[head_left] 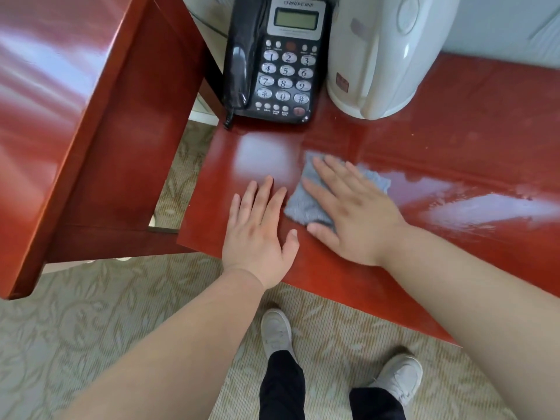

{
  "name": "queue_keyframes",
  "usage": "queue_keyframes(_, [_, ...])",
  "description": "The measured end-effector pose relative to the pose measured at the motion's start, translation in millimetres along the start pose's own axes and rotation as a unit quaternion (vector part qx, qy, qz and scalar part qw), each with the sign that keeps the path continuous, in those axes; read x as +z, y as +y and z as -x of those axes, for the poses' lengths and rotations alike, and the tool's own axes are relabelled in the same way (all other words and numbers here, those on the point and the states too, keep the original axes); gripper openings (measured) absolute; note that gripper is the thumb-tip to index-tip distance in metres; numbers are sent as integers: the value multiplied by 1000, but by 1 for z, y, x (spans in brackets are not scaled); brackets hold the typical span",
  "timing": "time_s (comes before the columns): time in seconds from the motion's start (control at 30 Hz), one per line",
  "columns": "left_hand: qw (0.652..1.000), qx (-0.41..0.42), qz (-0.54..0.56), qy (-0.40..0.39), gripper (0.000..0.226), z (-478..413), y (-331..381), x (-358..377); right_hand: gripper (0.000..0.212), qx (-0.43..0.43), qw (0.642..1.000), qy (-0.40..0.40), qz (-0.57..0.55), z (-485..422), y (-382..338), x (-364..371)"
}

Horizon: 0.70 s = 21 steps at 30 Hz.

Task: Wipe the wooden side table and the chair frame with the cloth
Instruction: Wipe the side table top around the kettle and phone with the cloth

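A glossy red-brown wooden side table [454,140] fills the middle and right of the head view. On its near left part lies a small grey cloth [303,204]. My right hand [351,207] presses flat on the cloth with straight, spread fingers. Just left of the cloth, my left hand [260,225] rests flat on the bare tabletop, fingers straight. The red-brown wooden chair frame [91,122] stands at the left, its broad armrest reaching toward the camera.
A black desk telephone [275,59] sits at the table's back left, and a white electric kettle [381,53] stands beside it on the right. Patterned beige carpet [91,344] and my two white shoes lie below the table's front edge.
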<state>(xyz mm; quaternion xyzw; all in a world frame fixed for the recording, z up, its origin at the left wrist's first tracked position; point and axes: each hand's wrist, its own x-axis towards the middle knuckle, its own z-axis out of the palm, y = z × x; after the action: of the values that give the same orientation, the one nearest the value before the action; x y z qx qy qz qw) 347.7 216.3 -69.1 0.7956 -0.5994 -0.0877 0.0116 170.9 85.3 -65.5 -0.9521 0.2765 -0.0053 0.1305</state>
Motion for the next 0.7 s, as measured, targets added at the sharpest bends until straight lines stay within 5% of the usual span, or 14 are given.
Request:
queue_keyframes(0.1, [1000,-6,7,4,75,-1,0,0,73,-28,1000,0,14,-5,14,0])
queue_keyframes(0.33, [1000,-3,12,6,75,-2,0,1,77,125,992,23,-6,-60,14,1])
queue_keyframes(0.5, [999,-5,32,10,82,1,0,1,66,42,999,13,-11,8,-34,14])
queue_keyframes(0.7, [999,-11,20,-26,90,0,-2,-1,66,40,999,-19,3,27,-46,13])
